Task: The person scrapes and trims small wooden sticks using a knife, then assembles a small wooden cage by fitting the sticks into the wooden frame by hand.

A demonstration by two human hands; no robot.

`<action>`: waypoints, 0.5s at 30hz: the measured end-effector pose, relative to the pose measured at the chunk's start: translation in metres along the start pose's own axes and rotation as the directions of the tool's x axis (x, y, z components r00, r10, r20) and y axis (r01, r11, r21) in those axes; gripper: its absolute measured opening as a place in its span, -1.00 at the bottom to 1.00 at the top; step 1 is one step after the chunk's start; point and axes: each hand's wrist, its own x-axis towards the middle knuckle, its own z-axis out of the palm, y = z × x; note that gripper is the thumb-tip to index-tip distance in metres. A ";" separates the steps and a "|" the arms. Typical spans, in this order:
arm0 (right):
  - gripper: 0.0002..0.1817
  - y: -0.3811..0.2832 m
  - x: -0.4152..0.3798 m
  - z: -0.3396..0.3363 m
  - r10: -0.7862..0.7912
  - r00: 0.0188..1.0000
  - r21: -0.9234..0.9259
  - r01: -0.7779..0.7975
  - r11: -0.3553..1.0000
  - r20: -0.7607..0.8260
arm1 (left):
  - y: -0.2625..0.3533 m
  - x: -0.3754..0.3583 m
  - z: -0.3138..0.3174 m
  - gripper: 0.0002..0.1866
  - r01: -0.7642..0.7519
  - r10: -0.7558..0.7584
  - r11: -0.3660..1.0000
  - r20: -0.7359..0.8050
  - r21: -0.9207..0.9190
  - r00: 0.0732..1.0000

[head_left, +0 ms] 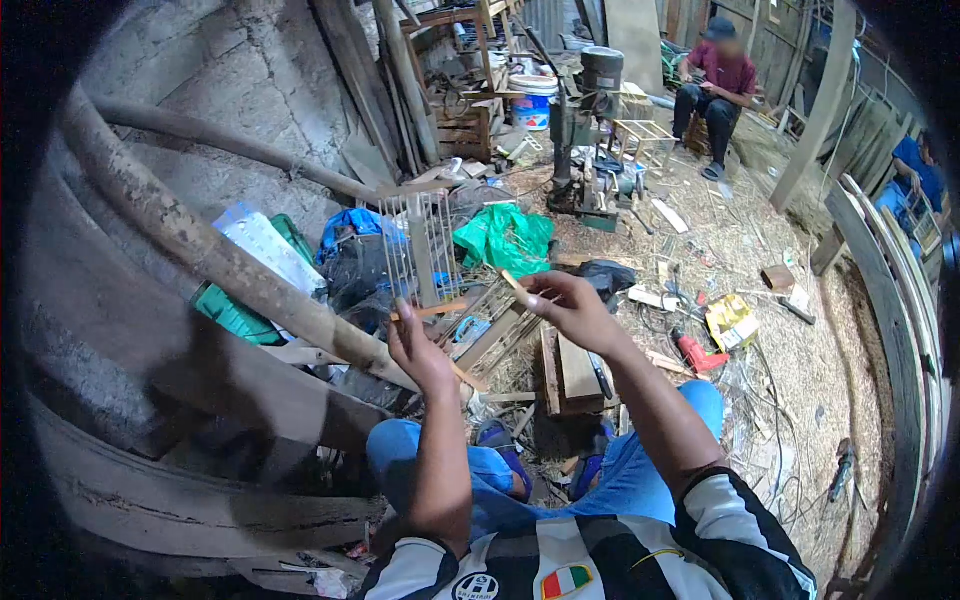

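Note:
My left hand (424, 357) is closed at the near edge of a barred wooden panel (420, 250), its thumb up at an orange-brown strip. Thin upright rods and one wider slat run between the panel's two crossbars. My right hand (572, 308) pinches a short light wooden strip (516, 290) between thumb and fingers, to the right of the panel. Below and between both hands lie slatted wooden pieces (495, 340) and a small blue item (472, 328). A wooden block (580, 375) stands in front of my feet, with a dark-handled knife (600, 376) on it.
A red power drill (698, 352) and a yellow bag (732, 323) lie on the shavings-covered floor at right. A green plastic bag (505, 238) and a drill press (565, 140) are ahead. One person (722, 85) sits at back, another (912, 175) at far right. A thick pole (230, 250) slants along the left.

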 end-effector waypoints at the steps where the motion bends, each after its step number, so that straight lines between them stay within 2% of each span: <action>1: -0.49 0.005 -0.002 0.002 -0.004 1.000 0.024 0.005 1.000 -0.030 | 0.005 -0.009 0.003 -0.59 0.113 -0.114 0.993 -0.019 -0.034 0.993; 2: -0.49 0.010 -0.003 0.002 -0.006 0.998 0.048 0.009 0.999 -0.061 | 0.001 -0.012 0.003 -0.59 0.124 -0.124 0.992 -0.010 -0.035 0.992; 3: -0.47 0.015 -0.003 0.001 0.027 0.999 0.048 -0.026 0.998 -0.022 | 0.000 -0.013 0.002 -0.58 0.139 -0.138 0.990 0.011 -0.019 0.990; 4: -0.47 0.017 -0.006 -0.001 0.033 0.999 -0.002 -0.033 0.999 -0.018 | -0.001 -0.016 0.003 -0.57 0.152 -0.152 0.988 0.032 -0.003 0.988; 5: -0.48 0.022 -0.008 -0.003 0.015 1.000 -0.033 -0.016 0.999 -0.020 | 0.000 -0.022 0.002 -0.56 0.214 -0.214 0.975 -0.006 0.066 0.977; 7: -0.49 0.028 -0.010 -0.004 0.003 0.999 -0.064 -0.005 0.998 -0.033 | -0.006 -0.026 0.005 -0.61 0.239 -0.238 0.970 -0.014 0.053 0.971; 10: -0.53 0.034 -0.015 -0.006 0.005 0.996 0.024 -0.003 1.000 -0.088 | -0.013 -0.033 0.014 -0.69 0.236 -0.236 0.971 -0.005 0.045 0.972; 12: -0.55 0.033 -0.017 -0.010 0.020 0.994 0.150 -0.003 0.989 -0.107 | -0.016 -0.040 0.022 -0.69 0.277 -0.274 0.961 -0.097 0.018 0.957; 13: -0.59 0.025 -0.020 -0.019 0.017 0.993 0.035 -0.013 0.999 -0.118 | -0.018 -0.040 0.022 -0.69 0.279 -0.276 0.960 -0.092 0.021 0.957; 15: -0.60 0.026 -0.021 -0.037 0.026 0.992 -0.003 -0.027 1.000 -0.124 | -0.024 -0.040 0.013 -0.60 0.263 -0.270 0.951 0.023 0.165 0.962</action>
